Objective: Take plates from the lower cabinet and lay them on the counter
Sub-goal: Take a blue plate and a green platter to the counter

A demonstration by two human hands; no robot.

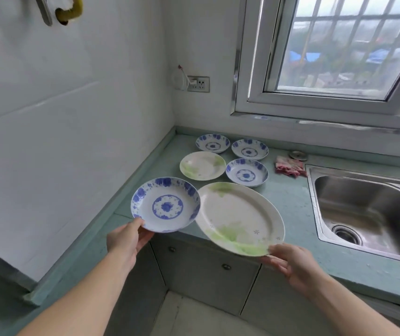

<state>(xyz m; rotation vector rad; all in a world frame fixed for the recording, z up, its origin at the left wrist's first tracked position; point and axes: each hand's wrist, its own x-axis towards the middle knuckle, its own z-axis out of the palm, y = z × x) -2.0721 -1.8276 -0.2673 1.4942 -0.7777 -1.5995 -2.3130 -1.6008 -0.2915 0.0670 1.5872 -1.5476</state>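
Two plates up, one per hand. On the left, a round blue-flowered plate (165, 205) gripped by its near rim in the left hand (128, 237), thumb on top, fingers curled underneath. On the right, a big oval green-tinted platter (240, 218) pinched at its near edge by the right hand (291, 260), thumb over the rim, fingers tucked below. Both roughly level, rim to rim, poised over the near edge of the green counter (291, 197); touching down or not, hard to say from here. Farther back, already laid out in a loose block near the far corner, none stacked: a far-left blue plate (212, 143), a far-right blue plate (249, 149) just beside it, a nearer blue plate (247, 175), and a pale green round plate (202, 165) to the left of that one. Off to the right, a pink cloth (290, 169), then the steel sink (313, 202). Below the counter edge, cabinet doors (203, 275), looking closed from this angle. By the look of it, well along: four down, two about to join them. Left to do: setting this pair on the near stretch of counter in front of the four. No telling the number left inside the cabinet.
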